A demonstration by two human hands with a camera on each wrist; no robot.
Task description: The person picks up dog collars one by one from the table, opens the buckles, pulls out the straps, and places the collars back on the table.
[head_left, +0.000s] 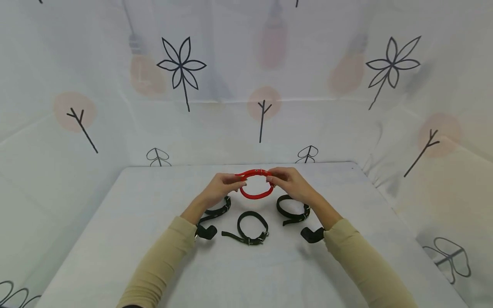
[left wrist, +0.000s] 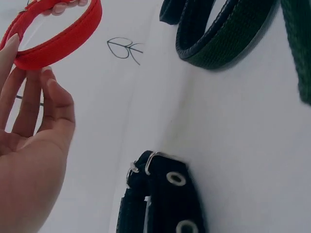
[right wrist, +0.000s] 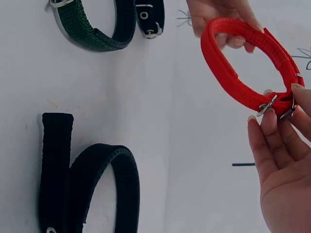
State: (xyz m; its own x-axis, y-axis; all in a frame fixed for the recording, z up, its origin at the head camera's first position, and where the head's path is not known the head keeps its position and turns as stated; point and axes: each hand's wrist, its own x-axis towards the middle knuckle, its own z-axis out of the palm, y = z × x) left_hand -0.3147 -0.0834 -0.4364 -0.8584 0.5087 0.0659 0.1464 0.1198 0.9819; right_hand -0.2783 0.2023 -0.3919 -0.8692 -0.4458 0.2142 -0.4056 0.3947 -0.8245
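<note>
Both hands hold a red collar (head_left: pixel 256 196) up above the white table, its strap closed into a loop. My left hand (head_left: pixel 220 188) pinches the strap's left side between thumb and fingers. At the right side, my right hand (head_left: pixel 293 184) grips the collar beside its metal buckle and ring, which show clearly in the right wrist view, where the red collar (right wrist: pixel 221 68) hangs tilted. The left wrist view shows the left hand (left wrist: pixel 36 141) with its thumb and fingertips on the red band (left wrist: pixel 73 43).
Three dark collars lie looped on the white table (head_left: pixel 115 239): a left collar (head_left: pixel 219 211) partly behind the left forearm, a middle collar (head_left: pixel 240 234), and a right collar (head_left: pixel 283 209) under the right wrist. A patterned cloth (head_left: pixel 223 128) hangs behind the table.
</note>
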